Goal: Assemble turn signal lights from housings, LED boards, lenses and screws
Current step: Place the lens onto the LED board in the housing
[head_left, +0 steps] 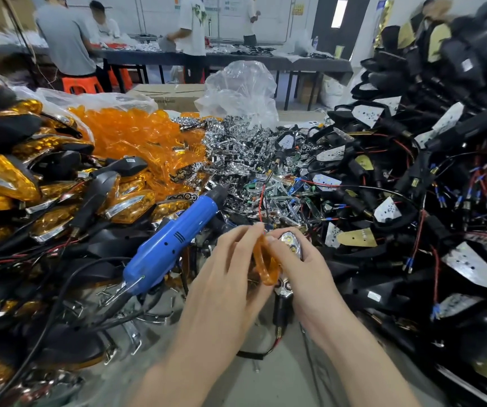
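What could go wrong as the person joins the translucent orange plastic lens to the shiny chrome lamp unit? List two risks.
The translucent orange plastic lens, pinched by the left hand, sits tilted beside the shiny chrome lamp unit in the right hand; it may seat crooked or slip. The thin red wire above the hands could get trapped between the parts.

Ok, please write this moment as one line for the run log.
step: fitting lens | left hand: pinches lens | right hand: holds housing | screwdriver: lies on pile, untouched

Head-worn wide view, forward-down, close in
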Available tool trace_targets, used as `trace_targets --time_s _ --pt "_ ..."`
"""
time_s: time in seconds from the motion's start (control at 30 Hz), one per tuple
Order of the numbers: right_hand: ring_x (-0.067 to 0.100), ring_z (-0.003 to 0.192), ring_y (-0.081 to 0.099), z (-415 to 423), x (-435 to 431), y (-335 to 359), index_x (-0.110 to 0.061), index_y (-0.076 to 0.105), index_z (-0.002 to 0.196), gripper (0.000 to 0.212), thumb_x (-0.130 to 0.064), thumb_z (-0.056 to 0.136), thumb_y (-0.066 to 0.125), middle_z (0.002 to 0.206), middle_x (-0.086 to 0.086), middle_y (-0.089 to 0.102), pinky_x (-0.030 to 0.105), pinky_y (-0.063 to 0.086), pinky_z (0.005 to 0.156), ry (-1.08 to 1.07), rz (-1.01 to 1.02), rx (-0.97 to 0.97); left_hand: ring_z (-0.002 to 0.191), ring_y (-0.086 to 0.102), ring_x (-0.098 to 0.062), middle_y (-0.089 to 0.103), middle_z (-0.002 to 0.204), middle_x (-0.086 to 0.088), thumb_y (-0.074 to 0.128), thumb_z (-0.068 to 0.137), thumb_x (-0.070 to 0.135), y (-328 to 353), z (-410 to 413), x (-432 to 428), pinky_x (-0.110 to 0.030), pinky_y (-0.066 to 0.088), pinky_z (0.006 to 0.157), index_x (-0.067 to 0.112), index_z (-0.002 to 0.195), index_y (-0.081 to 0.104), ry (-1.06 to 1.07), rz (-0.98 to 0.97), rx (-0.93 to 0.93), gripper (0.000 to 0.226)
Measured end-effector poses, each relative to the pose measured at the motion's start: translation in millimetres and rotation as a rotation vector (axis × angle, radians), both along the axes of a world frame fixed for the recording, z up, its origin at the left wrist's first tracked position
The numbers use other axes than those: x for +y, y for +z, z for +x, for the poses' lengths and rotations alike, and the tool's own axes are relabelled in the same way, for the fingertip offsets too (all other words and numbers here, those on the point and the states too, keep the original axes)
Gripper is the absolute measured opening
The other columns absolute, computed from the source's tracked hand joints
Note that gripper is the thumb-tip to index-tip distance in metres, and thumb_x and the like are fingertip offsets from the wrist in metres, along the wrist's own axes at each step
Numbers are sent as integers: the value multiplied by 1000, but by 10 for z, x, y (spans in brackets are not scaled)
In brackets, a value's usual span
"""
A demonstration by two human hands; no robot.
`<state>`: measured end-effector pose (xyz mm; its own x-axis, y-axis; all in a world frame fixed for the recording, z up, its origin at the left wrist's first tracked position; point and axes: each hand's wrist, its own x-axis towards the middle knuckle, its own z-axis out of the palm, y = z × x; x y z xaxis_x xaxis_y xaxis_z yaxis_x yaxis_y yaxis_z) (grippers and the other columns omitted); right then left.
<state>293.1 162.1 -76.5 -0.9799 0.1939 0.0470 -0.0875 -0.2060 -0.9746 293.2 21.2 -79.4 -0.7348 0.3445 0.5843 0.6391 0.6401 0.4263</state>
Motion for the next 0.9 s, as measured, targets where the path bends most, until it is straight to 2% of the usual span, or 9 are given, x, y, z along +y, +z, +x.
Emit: trace_targets --time_s 0.1,0.13,0.2,0.3,0.4,0.53,0.63,0.73,0.9 --pt "10 77 64 19 -18 28 -23 72 86 13 -18 97 66 85 0 72 20 54 69 29 -42 -3 119 52 2 38 142 25 60 93 48 -14 17 11 -16 45 92 37 147 32 -35 144 -57 63" --pt "9 77 65 19 -13 49 -26 73 84 15 -23 97 65 87 -1 72 20 54 68 38 -90 -21 119 54 2 42 140 26 57 93 53 -15 26 15 -20 48 93 39 147 32 -54 214 -101 61" --pt "16 78 66 7 9 90 -28 75 82 20 -35 94 62 91 3 72 29 54 65 75 -206 -81 114 60 -3 51 134 23 57 90 56 -22 35 14 -27 53 92 43 146 33 -84 357 -191 62" --pt "19 65 64 -16 76 120 -25 77 77 28 -45 85 59 82 6 70 32 48 58 138 -422 -111 112 60 0 59 125 24 59 87 53 -11 50 -5 -10 44 92 43 145 33 -62 474 -211 65" --pt "19 63 63 -31 153 115 -22 77 81 30 -45 85 60 79 5 67 29 49 51 128 -543 -47 107 64 -4 64 118 22 60 87 50 7 52 -16 -14 46 87 42 134 37 -113 560 -252 52" --pt "21 68 64 -15 217 118 -20 78 88 27 -42 87 62 80 4 65 31 52 56 95 -642 16 103 66 -8 67 114 21 61 86 48 24 79 8 -17 48 85 39 124 42 -194 542 -326 43" --pt "24 74 64 7 245 113 -17 76 94 33 -41 95 54 84 6 64 34 54 63 77 -662 37 102 65 -5 67 114 23 63 85 48 44 127 42 -9 45 83 48 118 42 -238 487 -364 39" --pt "24 78 66 34 246 142 -19 79 95 32 -38 94 54 87 6 66 36 55 70 68 -672 30 101 66 -2 66 114 24 63 83 51 42 142 62 -9 45 84 53 117 41 -246 463 -386 40" --pt "21 80 66 54 227 162 -21 80 105 29 -35 92 59 90 4 67 35 57 68 74 -658 73 98 65 2 66 110 26 64 81 54 28 125 45 -4 43 80 52 118 42 -213 428 -382 43"
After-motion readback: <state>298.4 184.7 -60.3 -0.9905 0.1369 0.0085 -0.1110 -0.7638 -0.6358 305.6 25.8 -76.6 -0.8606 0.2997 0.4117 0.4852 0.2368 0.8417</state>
